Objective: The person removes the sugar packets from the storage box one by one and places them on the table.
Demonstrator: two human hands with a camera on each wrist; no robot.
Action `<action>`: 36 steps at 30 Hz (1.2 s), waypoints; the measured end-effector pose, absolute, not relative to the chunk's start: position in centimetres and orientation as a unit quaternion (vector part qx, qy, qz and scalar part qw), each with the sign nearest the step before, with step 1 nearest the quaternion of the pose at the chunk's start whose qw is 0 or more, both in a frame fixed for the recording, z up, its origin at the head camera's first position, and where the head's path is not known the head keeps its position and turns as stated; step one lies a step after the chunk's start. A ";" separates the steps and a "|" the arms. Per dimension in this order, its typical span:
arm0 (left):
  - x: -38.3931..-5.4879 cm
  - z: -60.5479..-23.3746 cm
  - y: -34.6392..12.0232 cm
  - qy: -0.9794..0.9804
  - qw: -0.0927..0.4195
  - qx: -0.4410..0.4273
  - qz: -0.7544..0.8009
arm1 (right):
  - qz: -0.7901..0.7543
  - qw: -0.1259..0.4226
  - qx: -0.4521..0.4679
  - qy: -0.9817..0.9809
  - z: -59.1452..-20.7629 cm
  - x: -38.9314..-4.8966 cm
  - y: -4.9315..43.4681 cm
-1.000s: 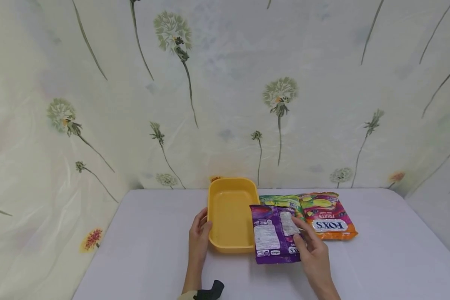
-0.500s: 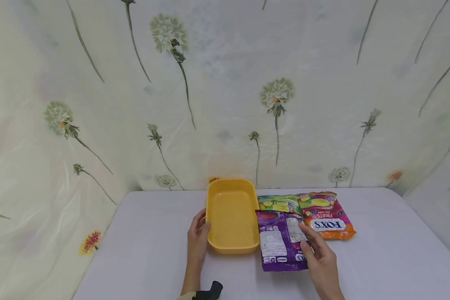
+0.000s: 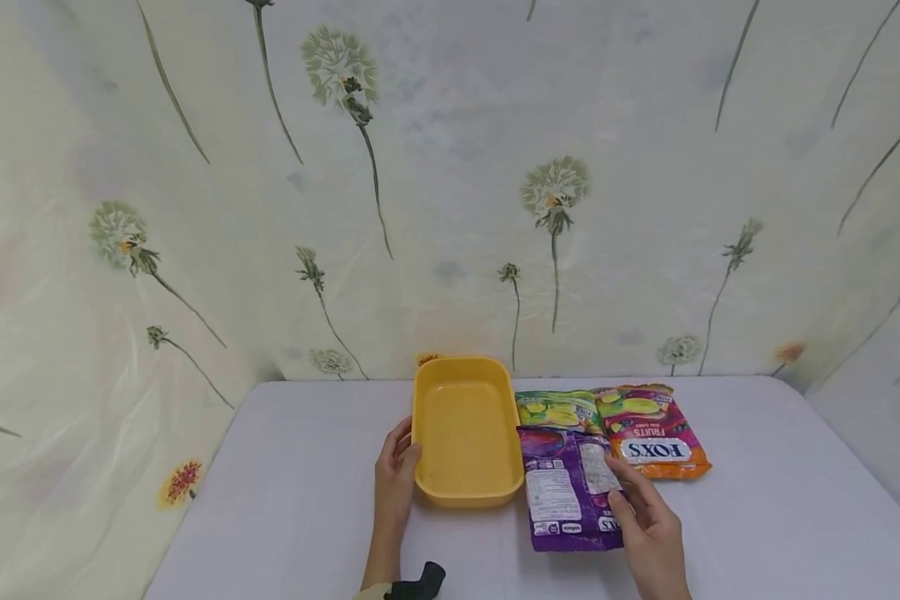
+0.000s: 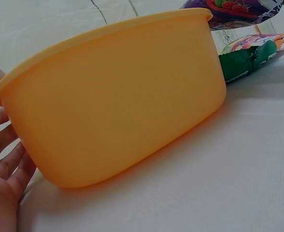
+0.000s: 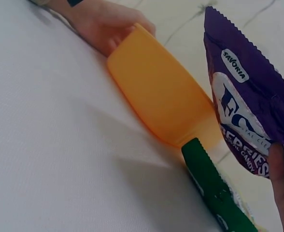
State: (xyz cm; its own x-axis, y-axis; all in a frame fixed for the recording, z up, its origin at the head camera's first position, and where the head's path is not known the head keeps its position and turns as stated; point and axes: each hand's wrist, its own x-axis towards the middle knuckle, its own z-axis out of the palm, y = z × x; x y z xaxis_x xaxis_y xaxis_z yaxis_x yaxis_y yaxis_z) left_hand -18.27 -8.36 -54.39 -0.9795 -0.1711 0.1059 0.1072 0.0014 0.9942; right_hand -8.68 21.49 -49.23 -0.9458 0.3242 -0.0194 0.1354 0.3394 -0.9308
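Observation:
My left hand (image 3: 397,467) holds the left side of a yellow plastic tub (image 3: 468,492), thumb at the rim and fingers along the outer wall (image 4: 14,164). The tub stands on the white-covered table, and nothing lies in it. My right hand (image 3: 648,517) pinches a purple Fox's candy bag (image 3: 558,492) by its right side, its printed back facing up. In the right wrist view the bag (image 5: 243,96) is held above the table, with the thumb (image 5: 279,179) on its berry-printed front.
A green Fox's candy bag (image 3: 558,408) lies right of the tub, partly covered by the purple bag in the head view. Beside it is an orange and pink Fox's Fruits bag (image 3: 656,429). A floral curtain (image 3: 450,208) rises behind the table (image 3: 307,500).
My right hand has moved the purple bag to the right and a little nearer, off the tub's right edge. The left hand and tub stay nearly where they were.

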 end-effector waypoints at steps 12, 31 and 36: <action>-18.1 -54.4 -8.3 -0.700 0.098 0.022 -0.707 | 0.548 0.081 -0.162 -0.817 -49.4 -8.2 21.8; -18.0 -54.0 -8.3 -0.702 0.088 0.033 -0.706 | 0.543 0.021 -0.185 -0.819 -50.7 -6.3 22.7; -18.0 -53.9 -8.2 -0.703 0.100 0.030 -0.704 | 0.569 -0.013 -0.184 -0.801 -51.3 -5.4 23.0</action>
